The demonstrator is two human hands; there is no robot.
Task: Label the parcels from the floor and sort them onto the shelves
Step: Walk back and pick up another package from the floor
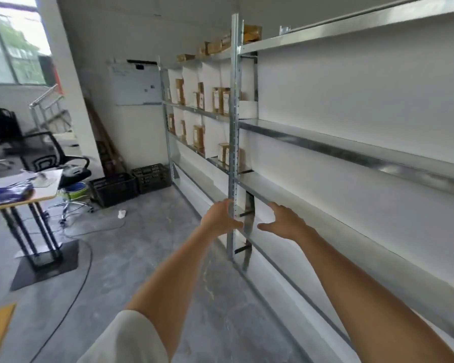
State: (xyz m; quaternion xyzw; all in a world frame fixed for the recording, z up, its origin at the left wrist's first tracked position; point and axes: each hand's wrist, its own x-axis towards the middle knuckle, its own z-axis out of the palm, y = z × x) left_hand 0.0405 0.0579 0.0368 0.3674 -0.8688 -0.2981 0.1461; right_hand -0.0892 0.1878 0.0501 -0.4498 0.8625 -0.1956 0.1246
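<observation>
Several brown parcels (199, 136) stand upright on the far bay of the metal shelves (351, 153), spread over two middle levels, with more lying flat on the top level (212, 47). Each upright parcel carries a pale label on its face; print too small to read. White divider panels stand behind and between them. Near bay of the shelves: bare metal levels, white wall behind.

Both hands are empty and reach forward at the level of a lower shelf. Left hand (222, 218): fingers apart and loosely curled, at the perforated upright post (233, 127) that splits the two bays; whether it touches the post cannot be told. Right hand (286, 222): fingers apart, thumb pointing toward the post, palm down, hovering just in front of the lower shelf edge. Neither hand holds a parcel. Left forearm bare with a white sleeve (126, 339) at the elbow; right forearm bare.

Floor (142, 258) is grey concrete. Two black plastic crates (131, 183) sit on it against the far wall, left of the shelves. A small white scrap (121, 214) lies on the floor nearby, and a dark cable (84, 271) curves across it. Left side: a bench (21, 189) with papers and a blue item on top, a black mesh chair (53, 158) behind it. A whiteboard (135, 83) hangs on the far wall.
</observation>
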